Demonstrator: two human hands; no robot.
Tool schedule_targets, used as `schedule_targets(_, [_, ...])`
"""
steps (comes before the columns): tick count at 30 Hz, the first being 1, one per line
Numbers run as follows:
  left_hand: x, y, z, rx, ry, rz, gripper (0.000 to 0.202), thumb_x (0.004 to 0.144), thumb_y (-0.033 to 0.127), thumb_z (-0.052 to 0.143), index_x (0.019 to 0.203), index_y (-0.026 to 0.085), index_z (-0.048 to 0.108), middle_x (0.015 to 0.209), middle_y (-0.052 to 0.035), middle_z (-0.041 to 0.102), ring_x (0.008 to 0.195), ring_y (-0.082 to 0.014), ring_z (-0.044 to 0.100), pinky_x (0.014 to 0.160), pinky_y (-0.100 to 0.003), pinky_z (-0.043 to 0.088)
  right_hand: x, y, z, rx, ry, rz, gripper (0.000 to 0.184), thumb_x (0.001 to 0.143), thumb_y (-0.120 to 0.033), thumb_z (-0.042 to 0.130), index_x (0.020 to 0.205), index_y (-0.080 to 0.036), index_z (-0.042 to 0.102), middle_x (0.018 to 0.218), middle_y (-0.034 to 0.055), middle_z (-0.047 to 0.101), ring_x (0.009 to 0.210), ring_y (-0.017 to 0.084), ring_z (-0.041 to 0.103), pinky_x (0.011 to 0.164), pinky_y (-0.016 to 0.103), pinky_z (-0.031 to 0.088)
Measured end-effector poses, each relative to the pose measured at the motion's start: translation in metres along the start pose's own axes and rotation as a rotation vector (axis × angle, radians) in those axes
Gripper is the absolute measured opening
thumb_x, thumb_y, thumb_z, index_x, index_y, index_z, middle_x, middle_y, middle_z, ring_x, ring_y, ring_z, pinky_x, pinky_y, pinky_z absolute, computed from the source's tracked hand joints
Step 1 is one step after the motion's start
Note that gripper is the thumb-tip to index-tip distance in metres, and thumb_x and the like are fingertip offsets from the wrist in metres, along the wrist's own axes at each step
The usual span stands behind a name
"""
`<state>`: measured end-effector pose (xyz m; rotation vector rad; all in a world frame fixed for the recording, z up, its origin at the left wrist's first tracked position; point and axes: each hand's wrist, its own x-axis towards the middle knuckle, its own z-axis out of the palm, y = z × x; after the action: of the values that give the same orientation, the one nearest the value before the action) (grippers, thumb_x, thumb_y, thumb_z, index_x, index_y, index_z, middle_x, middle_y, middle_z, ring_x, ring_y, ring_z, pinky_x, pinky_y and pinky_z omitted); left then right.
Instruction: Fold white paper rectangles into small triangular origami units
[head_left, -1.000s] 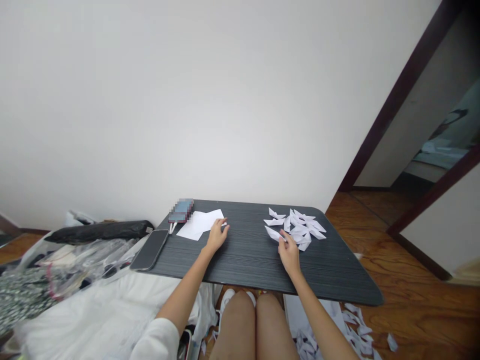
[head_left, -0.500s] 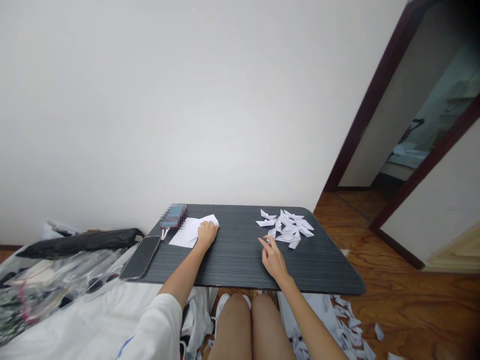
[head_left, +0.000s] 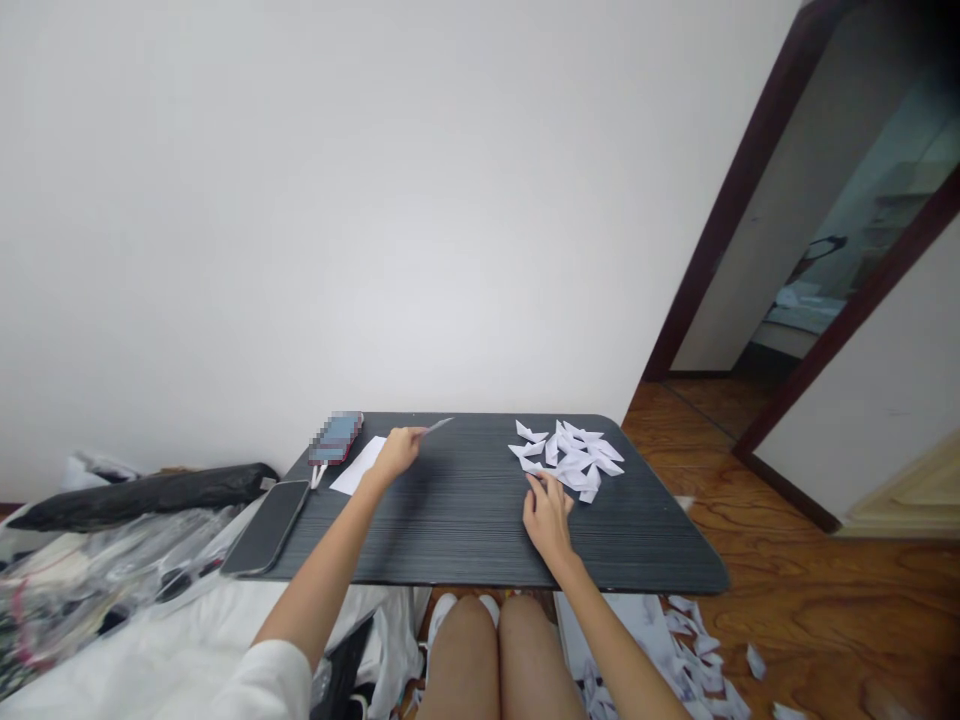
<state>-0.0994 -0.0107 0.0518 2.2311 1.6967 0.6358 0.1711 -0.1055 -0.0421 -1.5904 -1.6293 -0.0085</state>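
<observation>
My left hand [head_left: 397,453] pinches a thin white sheet of paper [head_left: 437,426], seen almost edge-on and raised above the table. Beneath and left of that wrist, another white sheet [head_left: 358,468] lies flat. My right hand [head_left: 549,512] rests low over the table with loosely bent fingers. Its fingertips are at the near edge of a pile of folded white paper boats [head_left: 576,462], close to the boat [head_left: 535,467] at the front left. Whether they touch that boat I cannot tell.
The dark table [head_left: 457,520] stands against a white wall. On its left lie a phone [head_left: 268,528] and a blurred-out blue item [head_left: 337,438] with a white strap. More folded papers [head_left: 701,655] lie on the floor at right. Plastic-wrapped things [head_left: 142,545] are at left.
My left hand has lifted one sheet off the other and moved slightly left. My right fingers have lowered and bent beside the boats. The view has shifted a little.
</observation>
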Motion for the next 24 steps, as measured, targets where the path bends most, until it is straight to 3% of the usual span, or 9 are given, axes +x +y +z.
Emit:
schedule_targets(1, [0.004, 0.012, -0.003, -0.157, -0.036, 0.021, 0.029, 0.079, 0.027, 0.041, 0.093, 0.013, 0.062, 0.09, -0.0096, 0.064, 0.09, -0.0238, 0.055, 0.076, -0.03, 0.04, 0.003, 0.0, 0.0, 0.09, 0.025, 0.003, 0.032, 0.078, -0.02, 0.038, 0.105, -0.016, 0.054, 0.11, 0.0131, 0.048, 0.103, 0.024, 0.044, 0.085, 0.043, 0.033])
schedule_targets(3, [0.011, 0.035, -0.003, -0.271, -0.114, 0.049, 0.035, 0.077, 0.038, 0.042, 0.084, 0.01, 0.063, 0.078, -0.0083, 0.065, 0.074, -0.0212, 0.059, 0.064, -0.028, 0.044, 0.012, -0.001, 0.0, 0.328, 0.026, 0.014, 0.035, 0.079, -0.029, 0.041, 0.11, -0.017, 0.051, 0.111, 0.0124, 0.049, 0.104, 0.023, 0.045, 0.086, 0.042, 0.035])
schedule_targets(4, [0.013, 0.045, -0.001, -0.461, -0.222, 0.048, 0.038, 0.076, 0.041, 0.045, 0.086, 0.008, 0.061, 0.078, -0.0094, 0.065, 0.07, -0.0202, 0.059, 0.061, -0.027, 0.045, 0.018, -0.003, 0.001, 0.475, -0.011, 0.029, 0.039, 0.078, -0.034, 0.043, 0.114, -0.018, 0.048, 0.11, 0.0126, 0.051, 0.103, 0.023, 0.047, 0.085, 0.041, 0.037])
schedule_targets(6, [0.018, 0.061, 0.008, -0.765, -0.372, 0.035, 0.043, 0.07, 0.044, 0.053, 0.087, 0.006, 0.06, 0.077, -0.0115, 0.064, 0.066, -0.0189, 0.059, 0.058, -0.026, 0.045, 0.033, -0.007, 0.002, 0.795, -0.153, 0.086, 0.047, 0.077, -0.041, 0.044, 0.118, -0.017, 0.044, 0.106, 0.0128, 0.055, 0.094, 0.022, 0.054, 0.078, 0.039, 0.043])
schedule_targets(9, [0.025, 0.07, 0.031, -0.952, -0.354, -0.001, 0.042, 0.065, 0.045, 0.059, 0.08, 0.006, 0.06, 0.075, -0.0117, 0.064, 0.06, -0.0167, 0.058, 0.053, -0.024, 0.044, 0.059, -0.016, 0.005, 1.126, -0.385, 0.167, 0.047, 0.074, -0.045, 0.05, 0.112, -0.017, 0.05, 0.098, 0.0109, 0.062, 0.082, 0.021, 0.06, 0.071, 0.037, 0.047])
schedule_targets(11, [0.032, 0.068, 0.046, -1.006, -0.308, -0.026, 0.04, 0.065, 0.044, 0.059, 0.078, 0.007, 0.061, 0.075, -0.0118, 0.064, 0.06, -0.0166, 0.058, 0.053, -0.024, 0.044, 0.076, -0.018, 0.01, 1.171, -0.418, 0.224, 0.043, 0.067, -0.044, 0.058, 0.099, -0.014, 0.06, 0.086, 0.0092, 0.066, 0.074, 0.021, 0.062, 0.068, 0.037, 0.049])
schedule_targets(15, [0.045, 0.055, 0.066, -1.077, -0.3, -0.027, 0.038, 0.066, 0.041, 0.06, 0.083, 0.007, 0.061, 0.076, -0.0102, 0.065, 0.064, -0.0161, 0.06, 0.055, -0.023, 0.045, 0.105, -0.007, 0.028, 1.162, -0.319, 0.325, 0.042, 0.061, -0.046, 0.062, 0.085, -0.011, 0.065, 0.07, 0.0074, 0.068, 0.062, 0.021, 0.062, 0.064, 0.038, 0.05])
schedule_targets(21, [0.05, 0.035, 0.08, -1.125, -0.357, -0.103, 0.048, 0.07, 0.046, 0.054, 0.1, 0.009, 0.055, 0.061, -0.0059, 0.061, 0.046, -0.0131, 0.057, 0.035, -0.018, 0.039, 0.118, 0.018, 0.053, 1.231, -0.26, 0.314, 0.036, 0.064, -0.035, 0.062, 0.094, -0.014, 0.063, 0.084, 0.0076, 0.067, 0.073, 0.02, 0.062, 0.07, 0.035, 0.048])
schedule_targets(24, [0.047, 0.037, 0.081, -1.227, -0.288, -0.213, 0.057, 0.072, 0.053, 0.047, 0.112, 0.012, 0.046, 0.074, -0.0097, 0.062, 0.049, -0.014, 0.059, 0.034, -0.018, 0.041, 0.116, 0.022, 0.057, 1.129, -0.217, 0.304, 0.028, 0.067, -0.03, 0.059, 0.091, -0.016, 0.065, 0.089, 0.0066, 0.067, 0.082, 0.021, 0.061, 0.075, 0.035, 0.047])
